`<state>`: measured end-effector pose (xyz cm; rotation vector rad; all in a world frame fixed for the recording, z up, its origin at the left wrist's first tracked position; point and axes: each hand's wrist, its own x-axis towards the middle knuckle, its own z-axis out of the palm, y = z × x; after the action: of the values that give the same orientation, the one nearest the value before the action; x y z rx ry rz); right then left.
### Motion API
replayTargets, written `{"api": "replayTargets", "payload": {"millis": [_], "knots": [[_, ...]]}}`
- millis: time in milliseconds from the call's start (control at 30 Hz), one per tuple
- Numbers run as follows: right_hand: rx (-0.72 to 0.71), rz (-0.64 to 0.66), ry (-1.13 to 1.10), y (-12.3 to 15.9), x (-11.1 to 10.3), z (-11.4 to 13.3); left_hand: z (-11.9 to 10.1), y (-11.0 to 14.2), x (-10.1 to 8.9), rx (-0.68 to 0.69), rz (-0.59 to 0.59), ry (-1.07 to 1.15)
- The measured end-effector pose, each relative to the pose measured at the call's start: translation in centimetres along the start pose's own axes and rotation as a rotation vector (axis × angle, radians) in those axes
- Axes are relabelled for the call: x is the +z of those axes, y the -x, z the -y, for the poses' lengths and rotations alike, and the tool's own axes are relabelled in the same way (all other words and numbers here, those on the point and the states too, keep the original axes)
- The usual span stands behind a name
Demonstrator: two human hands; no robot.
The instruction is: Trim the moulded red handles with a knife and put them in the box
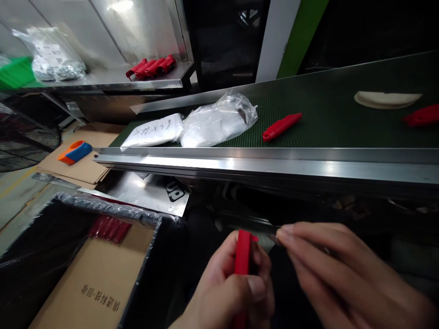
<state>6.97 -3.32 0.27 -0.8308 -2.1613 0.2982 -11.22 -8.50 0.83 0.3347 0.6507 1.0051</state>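
Note:
My left hand is closed around a long, narrow red plastic part, held upright, with a small red tab sticking out near its top. To the right of it, my right hand is raised with thumb and fingertips pinched together. A small dark, thin bit shows at those fingertips, too small and blurred to name. The two hands are apart. Beyond them, a similar red plastic part lies on the green conveyor belt.
Two plastic-wrapped packs, a pale curved piece and another red part lie along the belt. Its metal rail crosses in front. A lined bin with cardboard stands at left. Several red parts sit on the back shelf.

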Motion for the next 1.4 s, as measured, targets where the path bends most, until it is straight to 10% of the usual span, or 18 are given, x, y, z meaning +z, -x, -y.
{"api": "replayTargets", "payload": {"millis": [833,1400], "knots": [[0.194,-0.080,-0.012,0.7,0.7,-0.8,0.6,-0.7,0.2,-0.127,0.097,0.174],[-0.133,0.028,-0.023,2.0,0.0,-1.9,1.5,-1.9,-0.2,-0.254,0.183,0.324]]}}
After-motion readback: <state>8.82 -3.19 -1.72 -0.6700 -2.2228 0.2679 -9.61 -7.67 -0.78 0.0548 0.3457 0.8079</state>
